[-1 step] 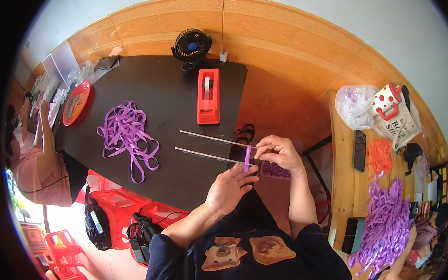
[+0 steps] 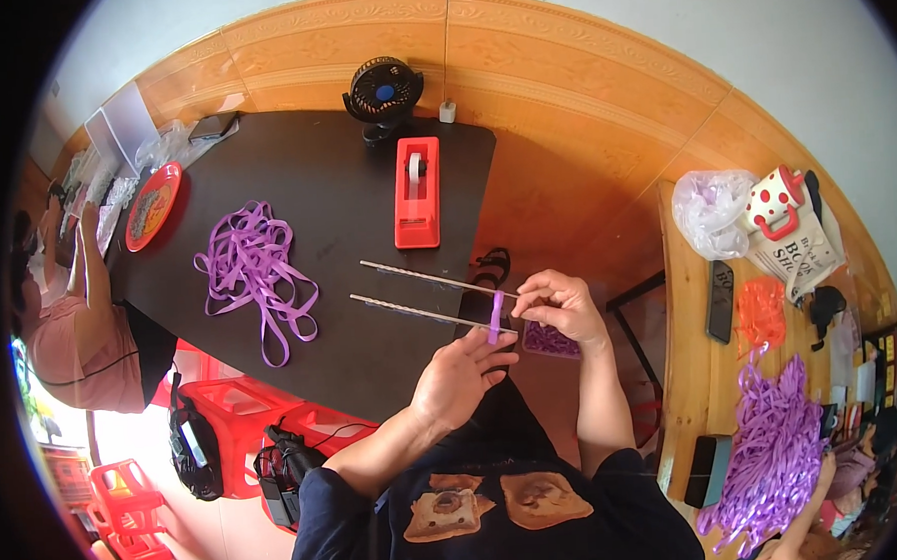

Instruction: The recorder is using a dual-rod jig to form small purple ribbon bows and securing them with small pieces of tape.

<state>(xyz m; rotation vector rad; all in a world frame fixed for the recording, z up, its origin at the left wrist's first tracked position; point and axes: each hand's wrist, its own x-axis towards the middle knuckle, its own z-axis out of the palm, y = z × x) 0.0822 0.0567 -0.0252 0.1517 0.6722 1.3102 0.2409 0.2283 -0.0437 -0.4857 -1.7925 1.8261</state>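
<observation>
Two thin metal rods, an upper rod (image 2: 423, 273) and a lower rod (image 2: 410, 307), lie side by side across the black table's edge, their near ends sticking out. A short band of purple ribbon (image 2: 495, 318) spans both rods close to those ends. My left hand (image 2: 458, 380) is palm up, fingers stretched out, fingertips at the band's lower end. By the upper rod's tip, my right hand (image 2: 562, 307) has thumb and fingers pinched together. What they pinch is hidden. A loose heap of purple ribbon (image 2: 252, 259) lies on the table to the left.
On the black table (image 2: 334, 185) stand a red tape dispenser (image 2: 418, 196), a black fan (image 2: 383, 93) and a red plate (image 2: 155, 208). A wooden table (image 2: 688, 370) at right bears more purple ribbon (image 2: 771, 446). A person (image 2: 85, 326) sits at left, near red stools (image 2: 128, 504).
</observation>
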